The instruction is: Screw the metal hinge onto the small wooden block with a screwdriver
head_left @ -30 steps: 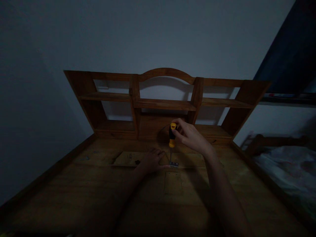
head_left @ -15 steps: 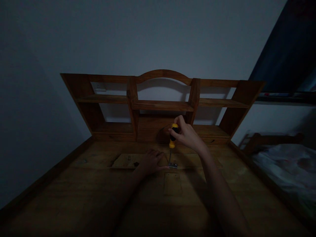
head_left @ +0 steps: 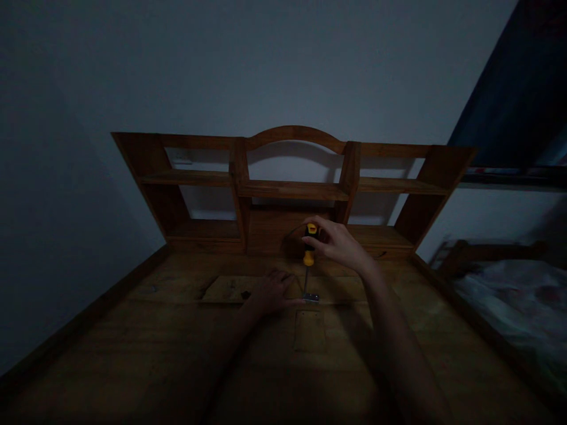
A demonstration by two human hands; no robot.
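Note:
My right hand is closed round the yellow and black handle of a screwdriver. The shaft points down, nearly upright, with its tip at a small metal fitting on a long wooden board. My left hand holds the board against the desktop, fingers over its far side. The left thumb reaches along the near edge and touches the fitting's left end. Dim light hides the exact contact between tip and screw.
A wooden shelf unit rises at the back of the wooden desk. A small rectangular wooden piece lies in front of the board. A small object is at the left. White plastic-like material lies beyond the desk's right edge.
The fingers of my right hand have shifted round the top of the screwdriver handle, and the handle has turned a little. My left hand stays in place.

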